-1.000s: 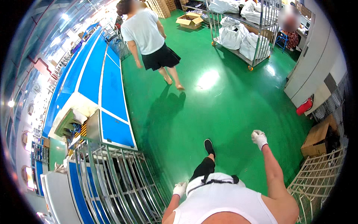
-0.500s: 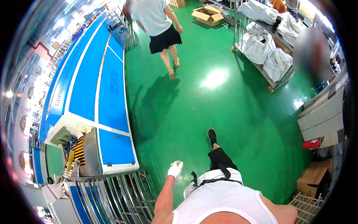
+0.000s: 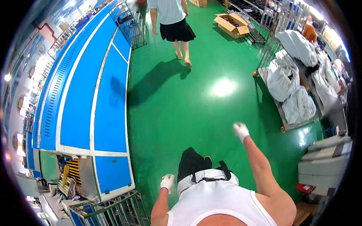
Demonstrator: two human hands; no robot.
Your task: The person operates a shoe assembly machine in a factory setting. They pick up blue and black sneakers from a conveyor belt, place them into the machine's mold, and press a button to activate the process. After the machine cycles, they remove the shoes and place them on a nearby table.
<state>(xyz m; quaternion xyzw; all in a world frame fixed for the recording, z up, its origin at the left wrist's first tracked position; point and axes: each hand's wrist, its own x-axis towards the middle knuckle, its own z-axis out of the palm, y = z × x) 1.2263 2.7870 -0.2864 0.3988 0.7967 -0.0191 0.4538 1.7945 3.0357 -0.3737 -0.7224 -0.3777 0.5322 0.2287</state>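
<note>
My left hand point(image 3: 167, 182), in a white glove, hangs low beside my left hip and the black shorts. Its fingers look loosely apart, and nothing shows in it. My right hand point(image 3: 240, 130), also in a white glove, is stretched forward over the green floor point(image 3: 181, 109). The fingers are curled together, slightly blurred, with no object visible in them. Neither hand touches anything. Nearest to the left hand is a metal rack point(image 3: 117, 211) at the end of a long blue machine point(image 3: 111, 130).
Ahead, a person point(image 3: 169, 17) in a light shirt and black bottoms walks away. A trolley point(image 3: 277, 101) carrying white sacks point(image 3: 298, 105) stands at right. Beyond it are an open cardboard box point(image 3: 232, 27) and metal racks. A red cylinder point(image 3: 304, 188) lies at lower right.
My right arm has swung forward into view, and my left hand has moved slightly back. The trolley and machine appear closer as I walk forward. The person ahead has stepped farther on.
</note>
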